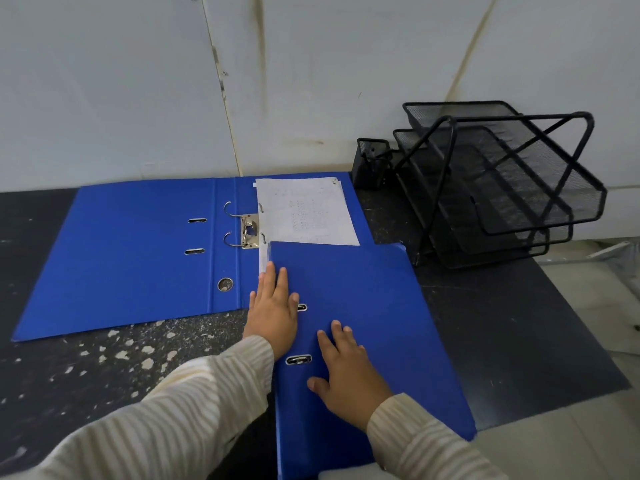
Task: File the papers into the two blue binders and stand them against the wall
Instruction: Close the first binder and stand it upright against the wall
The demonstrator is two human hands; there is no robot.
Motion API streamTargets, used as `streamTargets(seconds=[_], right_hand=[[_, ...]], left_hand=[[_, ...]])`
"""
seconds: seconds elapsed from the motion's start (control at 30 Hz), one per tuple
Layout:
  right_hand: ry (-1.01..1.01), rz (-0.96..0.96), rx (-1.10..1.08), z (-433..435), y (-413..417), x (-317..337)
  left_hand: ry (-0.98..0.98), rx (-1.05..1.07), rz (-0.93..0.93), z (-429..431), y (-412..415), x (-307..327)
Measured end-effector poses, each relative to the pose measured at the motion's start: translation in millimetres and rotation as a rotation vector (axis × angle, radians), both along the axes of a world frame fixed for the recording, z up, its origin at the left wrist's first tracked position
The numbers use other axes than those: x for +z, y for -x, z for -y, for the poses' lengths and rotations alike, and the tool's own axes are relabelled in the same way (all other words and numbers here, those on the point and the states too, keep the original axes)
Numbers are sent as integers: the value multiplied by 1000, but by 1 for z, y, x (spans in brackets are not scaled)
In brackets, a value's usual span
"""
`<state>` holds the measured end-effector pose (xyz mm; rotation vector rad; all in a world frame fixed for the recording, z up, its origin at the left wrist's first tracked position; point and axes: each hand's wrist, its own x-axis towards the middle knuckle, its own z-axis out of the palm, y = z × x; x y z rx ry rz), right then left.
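An open blue binder [131, 251] lies flat on the dark table [86, 368] near the wall, its metal rings [239, 223] up and open. A stack of white papers [304, 211] rests on its right half. A second blue binder [367, 327], closed, lies over the first one's lower right corner and reaches toward me. My left hand [273, 311] lies flat on its left edge, fingers spread. Beside it, my right hand [346, 372] rests flat on the cover, holding nothing.
A black mesh letter tray [502, 188] with tiers stands at the back right, with a small black mesh pen cup [370, 164] at its left. The pale wall [138, 98] runs behind the table. The table's right edge [588, 341] drops to a light floor.
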<state>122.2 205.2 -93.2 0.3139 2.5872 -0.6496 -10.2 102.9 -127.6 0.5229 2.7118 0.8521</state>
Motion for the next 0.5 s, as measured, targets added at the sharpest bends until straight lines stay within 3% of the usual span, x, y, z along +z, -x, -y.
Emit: streamTargets(seconds=[0.37, 0.5], right_hand=[[-20, 37, 36, -7, 5, -4], [3, 22, 8, -8, 12, -3]], left_hand=[[-54, 69, -16, -1, -4, -1], [-158, 47, 69, 3, -3, 2]])
